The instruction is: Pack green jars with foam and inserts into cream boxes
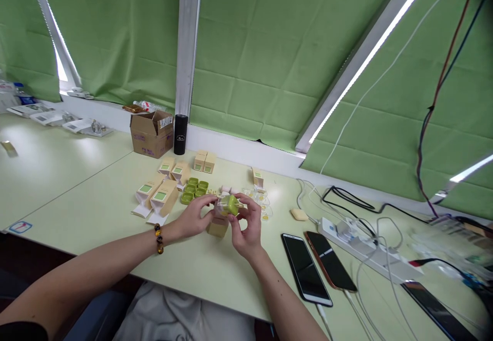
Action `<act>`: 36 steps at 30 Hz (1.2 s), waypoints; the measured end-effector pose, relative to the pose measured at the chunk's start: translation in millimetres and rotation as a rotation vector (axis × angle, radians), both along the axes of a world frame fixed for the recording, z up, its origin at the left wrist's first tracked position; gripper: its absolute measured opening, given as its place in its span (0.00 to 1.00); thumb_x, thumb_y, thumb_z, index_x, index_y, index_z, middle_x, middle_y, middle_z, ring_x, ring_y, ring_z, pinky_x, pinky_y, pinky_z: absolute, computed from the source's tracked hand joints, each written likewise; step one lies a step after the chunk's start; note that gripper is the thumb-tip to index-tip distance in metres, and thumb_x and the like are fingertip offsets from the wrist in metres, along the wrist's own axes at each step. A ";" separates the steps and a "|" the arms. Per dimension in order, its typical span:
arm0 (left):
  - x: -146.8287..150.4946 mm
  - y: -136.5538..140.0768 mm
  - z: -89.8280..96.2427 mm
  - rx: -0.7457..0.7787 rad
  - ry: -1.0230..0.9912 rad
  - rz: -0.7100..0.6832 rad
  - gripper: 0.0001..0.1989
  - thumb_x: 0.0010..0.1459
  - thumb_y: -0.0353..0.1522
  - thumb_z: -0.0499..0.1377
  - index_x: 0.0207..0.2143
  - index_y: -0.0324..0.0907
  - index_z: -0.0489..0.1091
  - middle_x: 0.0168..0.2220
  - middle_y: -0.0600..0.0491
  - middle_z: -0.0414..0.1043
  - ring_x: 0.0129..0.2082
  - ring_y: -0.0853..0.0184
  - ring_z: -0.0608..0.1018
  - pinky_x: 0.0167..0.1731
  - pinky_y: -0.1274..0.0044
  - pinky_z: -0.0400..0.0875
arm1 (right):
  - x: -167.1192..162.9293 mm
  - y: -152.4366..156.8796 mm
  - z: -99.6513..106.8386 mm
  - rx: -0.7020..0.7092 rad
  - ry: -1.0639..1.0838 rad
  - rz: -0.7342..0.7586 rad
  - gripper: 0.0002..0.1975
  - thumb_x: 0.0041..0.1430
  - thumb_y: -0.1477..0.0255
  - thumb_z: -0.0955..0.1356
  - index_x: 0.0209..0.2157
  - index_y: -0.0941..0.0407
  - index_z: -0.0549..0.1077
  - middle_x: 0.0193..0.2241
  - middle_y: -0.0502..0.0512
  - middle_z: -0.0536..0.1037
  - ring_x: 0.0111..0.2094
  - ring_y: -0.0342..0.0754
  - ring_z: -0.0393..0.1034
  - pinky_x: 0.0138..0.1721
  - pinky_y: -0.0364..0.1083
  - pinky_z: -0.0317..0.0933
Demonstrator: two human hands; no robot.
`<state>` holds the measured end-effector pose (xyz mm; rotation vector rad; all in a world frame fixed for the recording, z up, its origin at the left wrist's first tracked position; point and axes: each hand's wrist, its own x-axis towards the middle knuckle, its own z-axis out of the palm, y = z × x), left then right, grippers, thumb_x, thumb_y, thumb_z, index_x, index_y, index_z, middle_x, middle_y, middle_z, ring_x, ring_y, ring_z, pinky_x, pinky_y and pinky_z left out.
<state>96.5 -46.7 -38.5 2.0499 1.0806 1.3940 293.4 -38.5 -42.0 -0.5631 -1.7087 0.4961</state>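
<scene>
Both hands meet over the table around a small green and clear plastic container [231, 205], whose exact kind I cannot make out. My left hand [196, 216] pinches its clear side, and my right hand [248, 226] grips the green part between thumb and fingers. Just under it stands a small kraft box [217, 227], partly hidden by the hands. Several green square trays [194, 189] lie beyond my left hand. Behind my right hand are clear plastic pieces with yellow bits [265, 207], and pale pink pieces [227, 189] sit just past the container.
Opened kraft boxes [164, 197] stand at left, with a closed pair [204, 161] and a single box [258, 177] farther back. A carton [152, 133] and black tumbler [180, 134] are near the wall. Phones [306, 269], a power strip [365, 251] and cables occupy the right.
</scene>
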 end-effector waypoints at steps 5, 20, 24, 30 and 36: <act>-5.4 8.2 -4.0 -0.130 -0.099 0.017 0.21 0.57 0.27 0.58 0.53 0.39 0.76 0.54 0.43 0.80 0.55 0.54 0.80 0.57 0.64 0.74 | 6.4 5.1 -1.6 -0.054 -0.025 -0.024 0.21 0.66 0.72 0.68 0.57 0.47 0.61 0.58 0.63 0.72 0.35 0.48 0.78 0.25 0.45 0.67; -6.5 10.9 -0.2 -0.228 -0.188 -0.046 0.26 0.55 0.26 0.59 0.57 0.41 0.76 0.56 0.46 0.78 0.54 0.57 0.78 0.54 0.68 0.73 | 9.1 4.0 12.6 -0.007 -0.343 -0.111 0.18 0.58 0.74 0.70 0.50 0.50 0.69 0.48 0.56 0.80 0.31 0.47 0.73 0.27 0.47 0.66; -5.4 11.2 -1.3 -0.229 -0.160 -0.008 0.27 0.53 0.26 0.58 0.57 0.40 0.76 0.54 0.45 0.79 0.50 0.58 0.78 0.51 0.68 0.74 | 8.2 4.1 12.5 -0.012 -0.428 -0.080 0.16 0.54 0.76 0.70 0.45 0.51 0.70 0.48 0.57 0.80 0.33 0.49 0.73 0.30 0.48 0.68; -3.4 8.4 1.8 -0.240 -0.164 0.007 0.29 0.50 0.26 0.57 0.57 0.39 0.76 0.56 0.45 0.79 0.52 0.56 0.79 0.53 0.66 0.74 | 5.1 3.1 11.2 -0.034 -0.472 -0.049 0.08 0.60 0.76 0.68 0.40 0.50 0.69 0.43 0.56 0.80 0.35 0.51 0.71 0.32 0.49 0.68; -3.2 7.1 3.7 -0.242 -0.169 -0.005 0.30 0.50 0.25 0.56 0.57 0.41 0.76 0.59 0.45 0.78 0.58 0.54 0.78 0.57 0.65 0.74 | -0.3 5.0 2.3 -0.003 -0.424 -0.093 0.07 0.69 0.75 0.64 0.39 0.51 0.72 0.47 0.58 0.78 0.40 0.51 0.74 0.33 0.49 0.69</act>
